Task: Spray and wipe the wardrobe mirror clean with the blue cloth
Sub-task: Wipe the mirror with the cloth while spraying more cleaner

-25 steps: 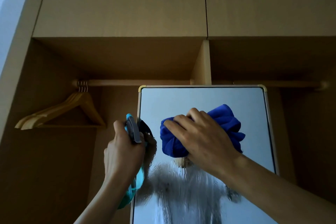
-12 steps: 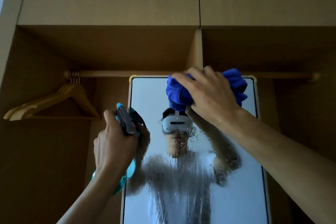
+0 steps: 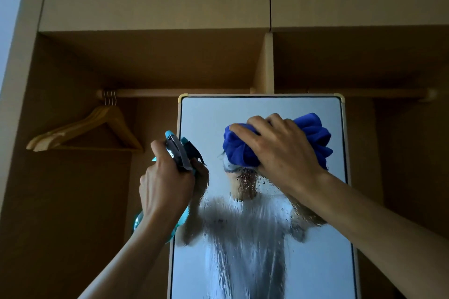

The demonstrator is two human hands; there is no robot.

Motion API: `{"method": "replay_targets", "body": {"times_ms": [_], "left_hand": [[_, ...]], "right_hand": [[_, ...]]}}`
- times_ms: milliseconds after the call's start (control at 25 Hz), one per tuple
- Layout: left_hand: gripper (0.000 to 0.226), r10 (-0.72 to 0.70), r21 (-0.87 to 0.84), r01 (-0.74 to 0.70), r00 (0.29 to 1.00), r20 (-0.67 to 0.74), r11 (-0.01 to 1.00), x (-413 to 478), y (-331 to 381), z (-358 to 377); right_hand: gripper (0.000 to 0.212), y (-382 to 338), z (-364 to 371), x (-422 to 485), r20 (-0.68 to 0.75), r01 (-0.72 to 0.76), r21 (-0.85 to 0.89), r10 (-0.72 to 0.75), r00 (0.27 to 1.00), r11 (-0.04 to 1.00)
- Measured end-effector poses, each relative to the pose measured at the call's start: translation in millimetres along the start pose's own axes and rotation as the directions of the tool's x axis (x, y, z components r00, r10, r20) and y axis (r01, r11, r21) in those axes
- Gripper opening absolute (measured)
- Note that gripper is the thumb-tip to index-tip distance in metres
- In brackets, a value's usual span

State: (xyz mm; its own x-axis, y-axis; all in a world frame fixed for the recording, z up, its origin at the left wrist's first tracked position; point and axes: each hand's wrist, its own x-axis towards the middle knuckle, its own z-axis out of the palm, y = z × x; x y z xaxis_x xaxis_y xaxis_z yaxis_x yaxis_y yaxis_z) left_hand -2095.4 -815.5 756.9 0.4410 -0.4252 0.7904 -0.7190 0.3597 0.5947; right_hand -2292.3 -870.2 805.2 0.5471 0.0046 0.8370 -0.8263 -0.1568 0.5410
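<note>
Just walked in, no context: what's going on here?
A person is cleaning a wardrobe mirror. The right hand grips a bunched blue cloth and presses it on the upper glass. The left hand holds a teal spray bottle at the mirror's left edge. Below the cloth the glass is wet with droplets and runs, not yet wiped.

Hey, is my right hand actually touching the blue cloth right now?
Touching. The head view shows the right hand gripping the bunched blue cloth, fingers curled over its top edge with no gap visible.
</note>
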Motion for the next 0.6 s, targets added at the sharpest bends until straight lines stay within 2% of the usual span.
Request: {"method": "replay_targets", "body": {"times_ms": [280,600], "left_hand": [[0.04,-0.019,-0.027,0.019,1.0,-0.001,0.999,-2,5,-1],[0.04,0.04,0.06,-0.038,0.998,-0.045,0.997,0,-3,14]], "right_hand": [[0.072,53,-15,34,-0.06,-0.158,-0.031,0.156,0.986,0.987],[0.074,29,-2,-13,0.014,-0.045,0.049,0.044,0.999,0.998]]}}
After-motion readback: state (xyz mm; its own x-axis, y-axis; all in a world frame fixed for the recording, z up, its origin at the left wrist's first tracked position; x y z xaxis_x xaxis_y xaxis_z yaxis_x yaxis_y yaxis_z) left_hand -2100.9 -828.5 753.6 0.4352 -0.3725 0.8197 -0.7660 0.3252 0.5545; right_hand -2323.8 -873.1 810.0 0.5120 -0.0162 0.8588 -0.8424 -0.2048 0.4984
